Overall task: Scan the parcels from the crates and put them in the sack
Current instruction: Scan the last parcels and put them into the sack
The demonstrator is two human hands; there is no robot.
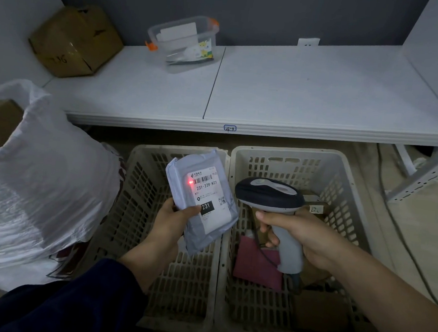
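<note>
beside crates (291, 152), sack (42, 192); behind, box (73, 41), tub (185, 44); left hand (169, 224) parcel (204, 216), right hand (309, 237) scanner (270, 192).

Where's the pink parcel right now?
Head view: the pink parcel lies in the right crate, just below the right hand gripping the scanner.

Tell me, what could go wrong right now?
The red dot sits at the left end of the barcode, so the scan may miss. The left hand holds the parcel by one edge only; it could slip into the crate. The scanner cable hangs among parcels and may snag.
</note>
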